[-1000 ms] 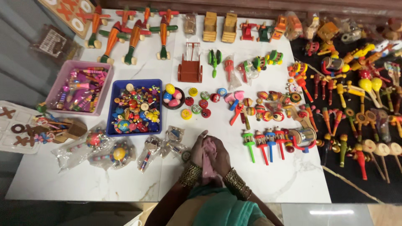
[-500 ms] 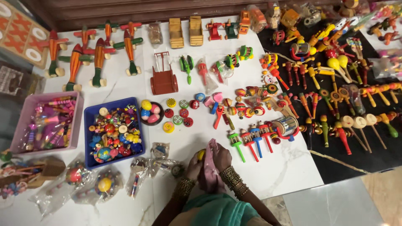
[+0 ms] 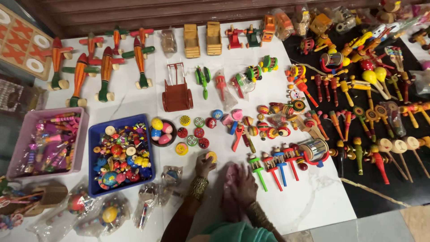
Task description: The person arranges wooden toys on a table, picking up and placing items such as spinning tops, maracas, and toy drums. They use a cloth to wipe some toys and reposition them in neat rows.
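At the far left edge a pink tray (image 3: 79, 134) holds slim wrapped sticks, and beside it a blue tray (image 3: 95, 134) is packed with small painted wooden toys. Above both, a row of orange and green wooden planes (image 3: 106, 71) stands on the white marble table (image 3: 309, 201). Clear plastic bags with toys (image 3: 103, 215) lie along the near edge below the trays.

Just right of the blue tray sits a small dark bowl of coloured eggs (image 3: 161, 132), then a cluster of flat round painted discs (image 3: 192, 134), with a red-brown wooden cart (image 3: 177, 89) further back.

The left hand (image 3: 205, 165), a beaded bangle at the wrist, reaches forward with its fingers curled around a small yellow and orange round toy (image 3: 211, 156), which rests on the table at the near right edge of the disc cluster. Close beside it, the right hand (image 3: 239, 188) lies on the table with fingers held together over something pink (image 3: 230, 171); whether it grips this cannot be told.

Further right stand wooden rattles with green, red and blue handles (image 3: 273, 166), then a small drum toy (image 3: 313, 150). Beyond, a black cloth (image 3: 380, 197) carries rows of long-handled wooden toys.
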{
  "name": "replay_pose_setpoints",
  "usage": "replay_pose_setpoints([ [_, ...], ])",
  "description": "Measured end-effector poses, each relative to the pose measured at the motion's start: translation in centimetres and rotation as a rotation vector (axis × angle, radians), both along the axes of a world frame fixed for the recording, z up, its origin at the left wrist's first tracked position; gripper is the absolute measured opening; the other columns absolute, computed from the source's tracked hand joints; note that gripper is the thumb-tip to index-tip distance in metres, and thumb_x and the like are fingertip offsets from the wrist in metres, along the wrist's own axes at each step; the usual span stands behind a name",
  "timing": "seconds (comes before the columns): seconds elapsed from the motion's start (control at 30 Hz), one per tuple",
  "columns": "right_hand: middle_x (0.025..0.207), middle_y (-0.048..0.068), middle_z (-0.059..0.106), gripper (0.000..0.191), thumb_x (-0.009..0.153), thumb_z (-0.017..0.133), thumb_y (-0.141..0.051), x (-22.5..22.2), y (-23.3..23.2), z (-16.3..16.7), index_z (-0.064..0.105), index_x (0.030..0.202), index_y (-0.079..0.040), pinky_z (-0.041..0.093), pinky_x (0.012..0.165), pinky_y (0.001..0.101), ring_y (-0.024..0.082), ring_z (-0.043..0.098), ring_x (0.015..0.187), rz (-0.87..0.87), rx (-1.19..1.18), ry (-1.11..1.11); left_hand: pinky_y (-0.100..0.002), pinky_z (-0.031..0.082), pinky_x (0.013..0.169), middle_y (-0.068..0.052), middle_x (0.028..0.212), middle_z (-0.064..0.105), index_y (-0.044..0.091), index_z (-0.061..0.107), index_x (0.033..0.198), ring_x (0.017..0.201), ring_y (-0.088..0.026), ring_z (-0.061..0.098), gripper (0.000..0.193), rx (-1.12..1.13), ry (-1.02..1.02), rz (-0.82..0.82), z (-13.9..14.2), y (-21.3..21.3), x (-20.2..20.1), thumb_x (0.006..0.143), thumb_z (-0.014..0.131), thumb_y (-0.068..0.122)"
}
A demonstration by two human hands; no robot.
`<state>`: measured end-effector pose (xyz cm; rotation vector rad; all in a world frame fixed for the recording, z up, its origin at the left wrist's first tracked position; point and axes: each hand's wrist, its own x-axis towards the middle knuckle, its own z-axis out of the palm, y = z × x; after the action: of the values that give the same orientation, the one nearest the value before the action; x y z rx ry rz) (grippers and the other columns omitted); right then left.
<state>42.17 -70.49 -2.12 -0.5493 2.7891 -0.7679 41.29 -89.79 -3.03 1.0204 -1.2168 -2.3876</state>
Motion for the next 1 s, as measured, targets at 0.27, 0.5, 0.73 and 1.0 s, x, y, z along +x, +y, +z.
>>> replay_pose_setpoints([
  [0.27,0.15,0.015,0.042,0.086,0.075,0.069,-0.046,4.2,-0.9,-2.2,0.04,0.151,-0.018,0.037,0.092,0.0758,0.047,0.033,0.142,0.374,0.226,0.524,-0.038,0.059,0.061,-0.012,0.103,0.07,0.004,0.068,0.116,0.082,-0.023,0.069,0.032,-0.416,0.052,-0.1,-0.5,0.3,-7.2,0.085,0.074,0.007],
  [0.5,0.155,0.018,0.04,0.079,0.081,0.066,-0.043,3.5,-0.4,-5.1,0.044,0.152,-0.018,0.038,0.093,0.0718,0.042,0.036,0.145,0.255,0.087,0.492,-0.047,0.054,0.091,-0.017,0.11,0.07,0.008,0.069,0.114,0.103,-0.038,0.068,0.036,-1.213,-0.097,-0.172,-0.4,-1.0,-11.4,0.084,0.079,0.024],
  [0.73,0.156,0.019,0.042,0.077,0.086,0.066,-0.041,3.5,-0.2,-5.3,0.043,0.155,-0.017,0.038,0.1,0.0674,0.04,0.037,0.147,0.22,-0.001,0.617,-0.047,0.056,0.083,-0.01,0.132,0.063,0.016,0.061,0.126,0.107,-0.033,0.067,0.038,-1.342,-0.371,-0.243,-0.4,-1.4,-13.0,0.091,0.071,0.024],
  [1.0,0.157,0.017,0.041,0.08,0.081,0.069,-0.041,3.2,-0.3,-5.4,0.044,0.153,-0.018,0.036,0.1,0.0674,0.042,0.036,0.145,0.233,0.022,0.523,-0.048,0.054,0.087,-0.021,0.137,0.055,0.008,0.054,0.136,0.117,-0.039,0.06,0.06,-1.458,-0.262,-0.21,1.0,-3.3,-17.0,0.08,0.075,0.016],
])
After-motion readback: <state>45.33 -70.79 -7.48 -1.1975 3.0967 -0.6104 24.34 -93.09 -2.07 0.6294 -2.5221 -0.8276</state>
